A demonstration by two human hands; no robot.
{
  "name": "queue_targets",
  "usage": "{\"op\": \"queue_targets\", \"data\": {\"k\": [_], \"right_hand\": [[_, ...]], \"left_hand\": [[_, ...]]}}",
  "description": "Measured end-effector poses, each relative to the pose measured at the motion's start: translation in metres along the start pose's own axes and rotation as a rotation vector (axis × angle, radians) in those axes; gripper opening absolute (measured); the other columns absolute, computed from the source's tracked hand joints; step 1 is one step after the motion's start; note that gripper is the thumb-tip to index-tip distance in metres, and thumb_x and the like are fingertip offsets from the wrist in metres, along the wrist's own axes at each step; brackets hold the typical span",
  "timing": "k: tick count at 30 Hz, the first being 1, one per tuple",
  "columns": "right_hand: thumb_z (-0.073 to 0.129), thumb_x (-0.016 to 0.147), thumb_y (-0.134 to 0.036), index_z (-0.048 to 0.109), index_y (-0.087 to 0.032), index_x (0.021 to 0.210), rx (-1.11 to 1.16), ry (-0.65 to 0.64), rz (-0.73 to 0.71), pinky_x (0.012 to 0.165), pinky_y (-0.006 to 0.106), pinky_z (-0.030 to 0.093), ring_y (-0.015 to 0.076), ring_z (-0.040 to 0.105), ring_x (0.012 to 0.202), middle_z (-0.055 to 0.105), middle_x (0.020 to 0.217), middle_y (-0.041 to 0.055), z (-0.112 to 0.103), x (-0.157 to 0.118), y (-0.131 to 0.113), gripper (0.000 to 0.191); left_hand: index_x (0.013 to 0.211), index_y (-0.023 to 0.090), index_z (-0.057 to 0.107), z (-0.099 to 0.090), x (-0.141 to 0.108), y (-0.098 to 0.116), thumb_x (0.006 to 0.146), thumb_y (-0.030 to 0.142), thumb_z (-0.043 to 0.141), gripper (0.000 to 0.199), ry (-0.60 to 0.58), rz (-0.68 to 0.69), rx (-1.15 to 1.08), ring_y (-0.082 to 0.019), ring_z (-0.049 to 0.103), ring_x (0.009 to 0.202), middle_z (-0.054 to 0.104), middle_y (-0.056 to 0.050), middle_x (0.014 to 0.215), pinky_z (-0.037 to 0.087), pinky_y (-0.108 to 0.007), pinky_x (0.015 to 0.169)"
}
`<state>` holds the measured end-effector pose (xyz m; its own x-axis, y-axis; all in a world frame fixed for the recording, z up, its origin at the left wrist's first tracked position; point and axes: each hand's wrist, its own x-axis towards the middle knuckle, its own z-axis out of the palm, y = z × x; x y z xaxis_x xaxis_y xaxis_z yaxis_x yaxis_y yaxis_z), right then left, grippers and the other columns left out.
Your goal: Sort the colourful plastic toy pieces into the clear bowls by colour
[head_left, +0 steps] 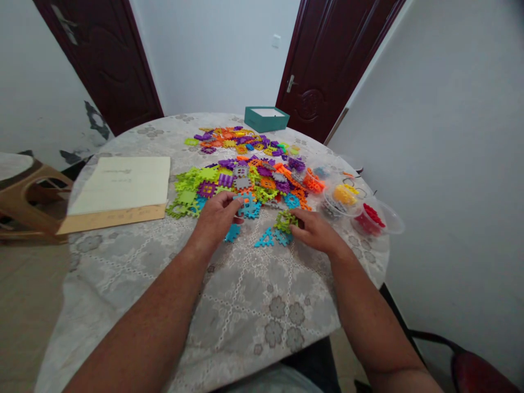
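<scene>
My left hand (220,218) pinches a blue plastic building piece (246,204) with notched edges, held up at the near side of the pile. A green notched piece (285,221) is between the thumb and fingers of my right hand (311,228). Below that green piece lie a blue triangular piece (265,238) and another blue piece (282,237), flat on the cloth. Under my left fingers rests one more blue piece (232,233). Just beyond both hands spreads a heap of green, purple, orange and grey interlocking pieces (241,183).
Clear tubs of yellow pieces (346,194) and red pieces (370,217) stand at the right, beside loose orange pieces (313,181). A teal box (267,120) sits at the back. Cardboard and a pale sheet (123,183) lie left. A patterned cloth (241,305) covers the round table.
</scene>
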<state>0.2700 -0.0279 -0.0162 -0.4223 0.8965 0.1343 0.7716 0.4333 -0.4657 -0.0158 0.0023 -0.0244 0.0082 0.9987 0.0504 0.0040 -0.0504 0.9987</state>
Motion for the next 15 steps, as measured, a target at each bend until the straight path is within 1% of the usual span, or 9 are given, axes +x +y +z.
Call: {"op": "queue_targets", "data": {"k": [2,3,5,7,8,9,10,12,15], "right_hand": [[0.055,0.091,-0.022,0.06,-0.022,0.135,0.025,0.008,0.063,0.073,0.029,0.048,0.0174,0.061,0.074,0.069,0.088,0.0008,-0.004,-0.002,0.009,0.045],[0.056,0.09,-0.023,0.058,-0.022,0.139,0.008,0.028,0.081,0.075,0.031,0.05,0.0184,0.063,0.077,0.07,0.092,0.0023,-0.005,-0.003,0.014,0.049],[0.057,0.091,-0.026,0.06,-0.021,0.136,-0.088,0.13,0.095,0.085,0.037,0.052,0.0239,0.066,0.094,0.07,0.109,0.0089,-0.006,-0.003,0.019,0.046],[0.059,0.092,-0.03,0.062,-0.02,0.134,-0.184,0.25,0.079,0.096,0.042,0.051,0.0295,0.063,0.113,0.065,0.124,0.0144,-0.003,-0.002,0.018,0.043],[0.059,0.093,-0.031,0.062,-0.021,0.134,-0.201,0.27,0.049,0.099,0.044,0.051,0.0304,0.061,0.118,0.063,0.128,0.0152,-0.001,-0.001,0.014,0.042],[0.058,0.094,-0.031,0.061,-0.022,0.135,-0.196,0.253,0.003,0.1,0.043,0.051,0.03,0.06,0.121,0.061,0.131,0.0149,0.002,-0.001,0.008,0.042],[0.058,0.095,-0.031,0.06,-0.023,0.136,-0.179,0.202,-0.053,0.101,0.042,0.051,0.0288,0.06,0.121,0.06,0.134,0.0139,0.006,0.0,0.0,0.042],[0.058,0.095,-0.03,0.059,-0.025,0.137,-0.159,0.049,-0.16,0.099,0.04,0.052,0.0266,0.062,0.119,0.058,0.14,0.0116,0.015,0.0,-0.018,0.042],[0.058,0.095,-0.027,0.06,-0.026,0.136,-0.234,-0.128,-0.2,0.088,0.038,0.053,0.0252,0.066,0.109,0.054,0.147,0.0106,0.031,0.001,-0.044,0.041]], "left_hand": [[0.091,0.02,0.068,0.0,0.0,-0.002,0.083,0.05,0.074,0.031,-0.003,0.004,0.0,-0.016,0.064,0.068,0.065,-0.002,0.083,0.06,-0.031,0.06],[0.091,0.02,0.069,0.0,0.001,-0.002,0.083,0.05,0.074,0.031,-0.004,0.005,0.001,-0.016,0.064,0.069,0.065,-0.002,0.083,0.059,-0.03,0.06],[0.09,0.02,0.069,0.0,0.001,-0.002,0.083,0.05,0.073,0.031,0.01,0.006,0.012,-0.016,0.064,0.068,0.066,-0.003,0.083,0.056,-0.028,0.058],[0.09,0.02,0.069,0.0,0.0,0.001,0.084,0.049,0.072,0.029,0.043,0.013,0.045,-0.016,0.063,0.064,0.066,-0.003,0.081,0.052,-0.026,0.055],[0.089,0.02,0.069,0.0,0.0,0.002,0.085,0.048,0.07,0.028,0.064,0.018,0.07,-0.015,0.062,0.062,0.067,-0.002,0.08,0.05,-0.026,0.054],[0.088,0.02,0.069,0.0,0.0,0.004,0.086,0.047,0.069,0.027,0.089,0.021,0.091,-0.015,0.061,0.061,0.067,-0.002,0.078,0.048,-0.026,0.053],[0.088,0.02,0.068,0.0,0.0,0.006,0.086,0.046,0.068,0.026,0.113,0.02,0.107,-0.015,0.06,0.059,0.066,-0.002,0.077,0.047,-0.026,0.052],[0.086,0.02,0.066,0.0,0.0,0.008,0.087,0.044,0.065,0.023,0.162,0.008,0.114,-0.015,0.058,0.057,0.065,-0.001,0.074,0.045,-0.026,0.05],[0.083,0.021,0.064,-0.002,0.001,0.005,0.088,0.043,0.064,0.023,0.205,-0.01,0.096,-0.014,0.055,0.056,0.063,0.001,0.073,0.043,-0.025,0.049]]}}
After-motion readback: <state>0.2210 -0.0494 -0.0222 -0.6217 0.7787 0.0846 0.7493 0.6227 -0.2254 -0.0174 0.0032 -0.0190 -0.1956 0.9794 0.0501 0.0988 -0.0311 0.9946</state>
